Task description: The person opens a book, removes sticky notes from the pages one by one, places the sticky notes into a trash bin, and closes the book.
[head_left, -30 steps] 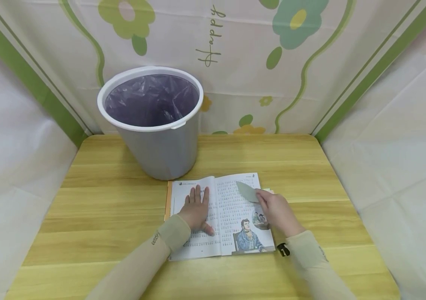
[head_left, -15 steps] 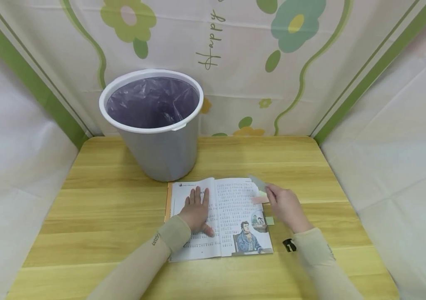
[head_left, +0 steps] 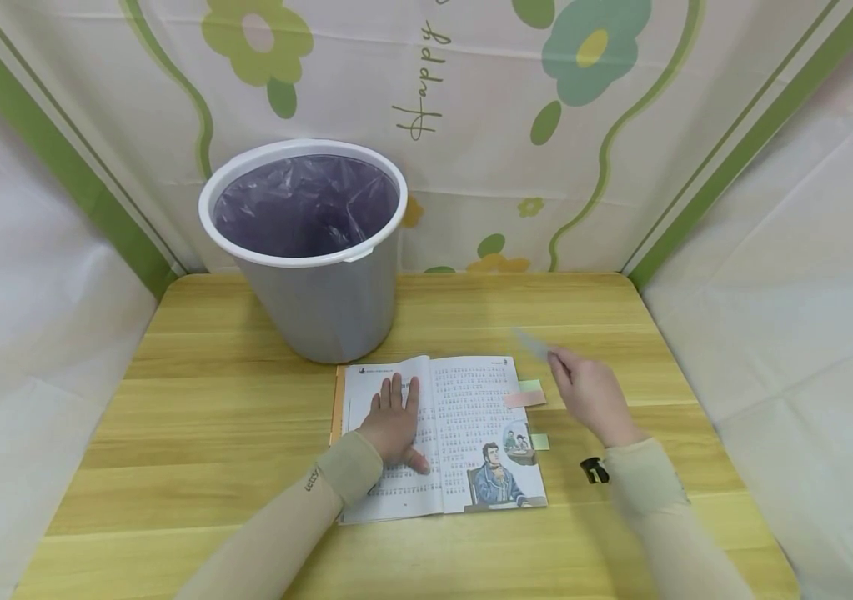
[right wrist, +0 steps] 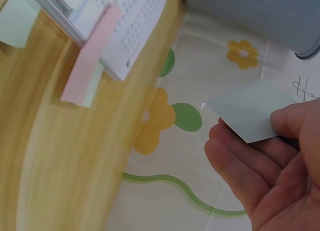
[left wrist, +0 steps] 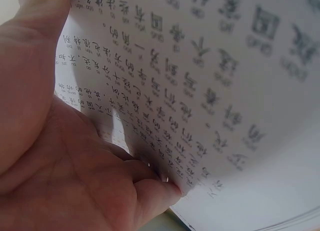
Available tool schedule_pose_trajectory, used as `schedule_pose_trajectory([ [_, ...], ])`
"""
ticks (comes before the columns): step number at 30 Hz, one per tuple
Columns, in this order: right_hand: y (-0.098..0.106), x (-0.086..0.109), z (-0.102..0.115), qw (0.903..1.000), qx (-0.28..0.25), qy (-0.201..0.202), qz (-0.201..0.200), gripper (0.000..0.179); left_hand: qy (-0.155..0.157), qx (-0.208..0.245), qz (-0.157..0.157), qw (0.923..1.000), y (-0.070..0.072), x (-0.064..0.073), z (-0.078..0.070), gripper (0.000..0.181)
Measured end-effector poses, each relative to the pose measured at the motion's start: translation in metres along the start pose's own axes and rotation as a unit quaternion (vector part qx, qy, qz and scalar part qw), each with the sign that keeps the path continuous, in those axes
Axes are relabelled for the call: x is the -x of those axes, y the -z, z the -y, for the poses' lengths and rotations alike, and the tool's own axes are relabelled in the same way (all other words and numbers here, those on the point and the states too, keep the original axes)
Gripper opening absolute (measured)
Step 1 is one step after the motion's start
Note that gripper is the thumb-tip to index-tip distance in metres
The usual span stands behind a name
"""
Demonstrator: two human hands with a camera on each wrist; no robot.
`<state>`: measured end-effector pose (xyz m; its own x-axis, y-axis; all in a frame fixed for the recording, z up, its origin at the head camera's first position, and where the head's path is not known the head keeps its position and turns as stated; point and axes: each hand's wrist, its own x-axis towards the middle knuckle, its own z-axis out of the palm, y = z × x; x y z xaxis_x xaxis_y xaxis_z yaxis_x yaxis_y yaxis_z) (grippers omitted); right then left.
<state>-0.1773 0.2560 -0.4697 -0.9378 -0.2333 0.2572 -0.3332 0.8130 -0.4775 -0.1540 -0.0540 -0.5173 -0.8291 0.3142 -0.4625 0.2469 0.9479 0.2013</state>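
An open book [head_left: 464, 467] lies on the wooden table, with text on both pages and a drawn figure at the lower right. My left hand [head_left: 393, 427] rests on its left page, fingers spread and straight. Beyond the book's upper right corner, my right hand [head_left: 593, 398] pinches a pale green sticky note [right wrist: 255, 113] between thumb and fingers, apart from the book. A pink sticky note [head_left: 526, 399] sticks out from the right page's edge, with a green one [head_left: 529, 386] behind it. Lower on that edge is another green note [head_left: 541, 442].
A grey bin [head_left: 321, 312] with a white rim and a dark purple liner stands on the table behind the book's left side. A flowered cloth [head_left: 486, 167] hangs along the table's back edge. A black buckle [head_left: 594, 471] shows beside the right wrist.
My right hand has moved right and away from the page with the green sticky note, leaving the pink note and green notes at the edge in view. The left hand stays on the page.
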Motion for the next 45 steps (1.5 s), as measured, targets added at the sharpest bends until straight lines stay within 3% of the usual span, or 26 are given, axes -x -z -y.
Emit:
schedule_pose_trajectory([
  [15,0.024,-0.026,0.009,0.9974,0.013,0.064,-0.028,0.028,-0.012,0.003,-0.019,0.9997,-0.001,0.004,0.003,0.143],
  [25,0.049,-0.054,0.037,0.9921,0.03,0.114,-0.044,0.027,-0.045,0.037,-0.031,0.9978,-0.004,0.011,0.013,0.14],
  [34,0.074,-0.099,0.073,0.9688,0.027,0.225,-0.1,0.021,-0.088,0.021,-0.024,0.9956,-0.014,0.026,0.035,0.14],
  [45,0.105,-0.165,0.134,0.9533,0.017,0.292,-0.073,0.021,-0.132,-0.003,-0.008,0.9912,-0.01,0.034,0.052,0.142],
])
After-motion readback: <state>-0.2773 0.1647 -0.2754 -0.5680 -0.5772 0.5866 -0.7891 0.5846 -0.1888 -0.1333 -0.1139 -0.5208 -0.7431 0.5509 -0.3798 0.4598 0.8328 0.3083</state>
